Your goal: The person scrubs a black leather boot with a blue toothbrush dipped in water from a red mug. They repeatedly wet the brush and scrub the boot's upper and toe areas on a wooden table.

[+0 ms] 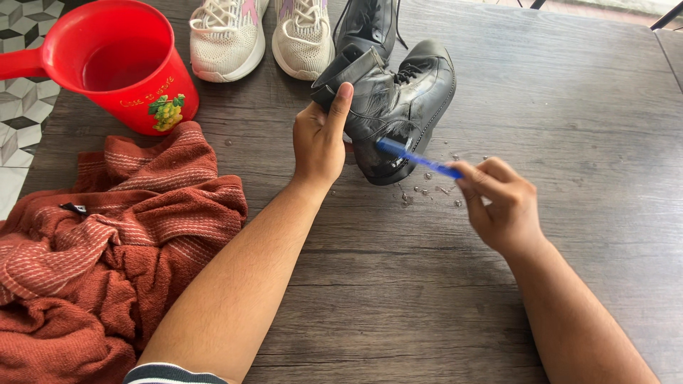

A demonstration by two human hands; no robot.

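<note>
Pinching a blue toothbrush [416, 158], right hand [501, 203] is scrubbing the black boot [398, 107] w/ left hand [319, 142] gripping its top at 12 o'clock; next needs small rubs.

Glossy black leather on the boot [398, 99], black laces too, and a second black boot [366, 25] sits behind it. The brush [416, 158] is bright blue, handle and head alike. Over by the edge, a red jug [121, 64] with a small green grape picture and yellowish lettering on its side. The sneakers [260, 35] are off-white mesh, with what looks like a pink or lilac streak near the laces. The towel [107, 242] is rust-red with thin pale stripes. The counter [569, 128] is dark grey-brown woodgrain, dotted with clear droplets. Grey-and-white geometric tiles cover the floor [18, 92].
</note>
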